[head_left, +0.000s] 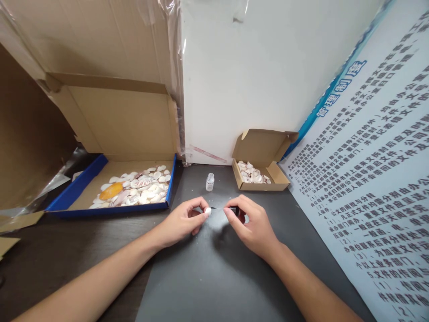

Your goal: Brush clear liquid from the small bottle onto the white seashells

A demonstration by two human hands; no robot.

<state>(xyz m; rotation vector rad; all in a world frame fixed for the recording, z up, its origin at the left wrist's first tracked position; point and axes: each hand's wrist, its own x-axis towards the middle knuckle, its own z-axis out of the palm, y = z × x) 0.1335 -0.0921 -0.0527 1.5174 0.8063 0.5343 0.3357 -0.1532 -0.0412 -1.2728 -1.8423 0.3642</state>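
Observation:
Between the thumb and forefinger of my left hand (187, 218) is a small white seashell (208, 211). My right hand (250, 219) grips the black cap of a small applicator brush (236, 210). Its thin stem points left, and the dark tip is at or very close to the shell; I cannot tell whether they touch. Behind both hands an uncapped small clear glass bottle (210, 182) with a pale label stands upright on the dark mat (187, 286).
To the left, an open blue-edged cardboard box (110, 212) holds many white shells (147, 190) and an orange one (111, 191). At the back right stands a smaller open cardboard box (279, 175) with shells (252, 173). A white panel (248, 80) rises behind; a printed poster (378, 179) slants along the right.

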